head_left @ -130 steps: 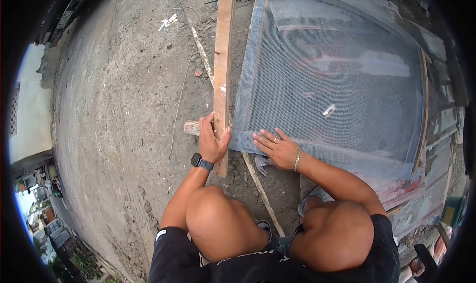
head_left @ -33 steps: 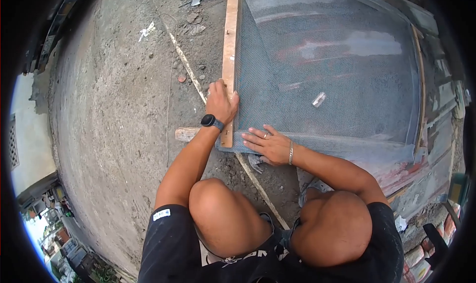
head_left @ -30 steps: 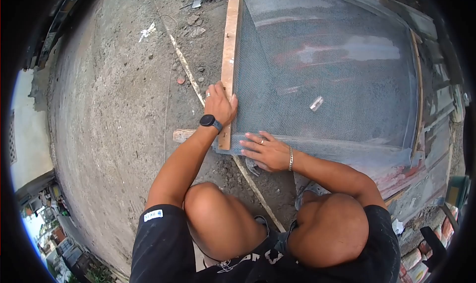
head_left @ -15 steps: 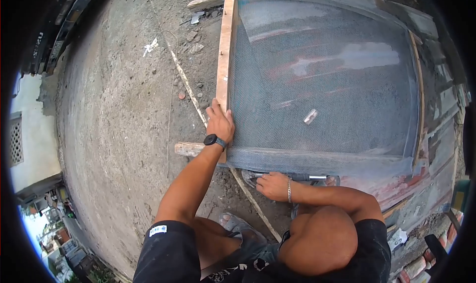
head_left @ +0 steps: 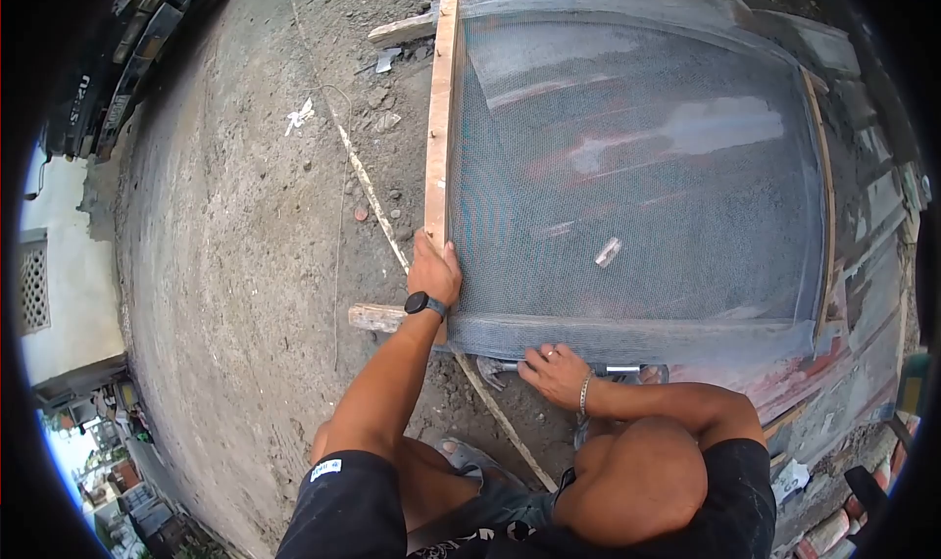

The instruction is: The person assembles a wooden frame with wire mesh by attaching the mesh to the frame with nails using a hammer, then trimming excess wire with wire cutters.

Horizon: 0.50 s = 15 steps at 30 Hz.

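Observation:
My left hand [head_left: 434,273] is closed around the near end of a wooden bar [head_left: 439,147] with several nails standing up along it. This bar forms the left side of a frame covered by fine blue-grey mesh [head_left: 627,206]. At the mesh's near edge, my right hand [head_left: 555,375] has its fingers curled in, touching or just over the hem; whatever they grip is hidden. Under that hand lies what looks like a claw hammer, its claw [head_left: 490,371] to the left and its silver shaft [head_left: 622,370] to the right.
A small whitish scrap [head_left: 608,252] lies on the mesh. Wooden stubs [head_left: 377,318] stick out left of the frame, and a long thin stick [head_left: 368,185] crosses the dirt. A dark vehicle [head_left: 127,59] stands at the upper left. Rubble and blocks [head_left: 823,534] lie at the right.
The view has tilted so that the frame sits slightly lower. My right hand has shifted a little right and up onto the mesh edge. My left hand stays on the bar.

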Motion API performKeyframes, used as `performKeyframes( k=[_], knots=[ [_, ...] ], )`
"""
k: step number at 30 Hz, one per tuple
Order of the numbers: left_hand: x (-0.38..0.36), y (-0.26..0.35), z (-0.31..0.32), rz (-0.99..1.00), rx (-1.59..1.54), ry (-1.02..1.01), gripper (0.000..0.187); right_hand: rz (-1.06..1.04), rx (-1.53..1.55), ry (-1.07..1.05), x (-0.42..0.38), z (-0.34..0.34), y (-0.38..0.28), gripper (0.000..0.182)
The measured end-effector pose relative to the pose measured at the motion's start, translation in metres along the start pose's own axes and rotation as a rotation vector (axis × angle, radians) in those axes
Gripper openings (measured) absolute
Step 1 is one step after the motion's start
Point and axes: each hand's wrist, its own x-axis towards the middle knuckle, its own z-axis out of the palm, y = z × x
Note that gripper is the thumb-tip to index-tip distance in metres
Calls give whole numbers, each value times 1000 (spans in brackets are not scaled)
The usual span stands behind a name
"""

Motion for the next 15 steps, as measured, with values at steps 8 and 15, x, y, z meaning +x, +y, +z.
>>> performKeyframes(
  k=[8, 15],
  knots=[
    [0, -2, 4, 12, 16, 50, 58, -96, 16, -116, 2, -16, 2, 28],
    [0, -6, 4, -17, 4, 41, 56, 133, 809, -255, 13, -64, 23, 50]
  ],
)
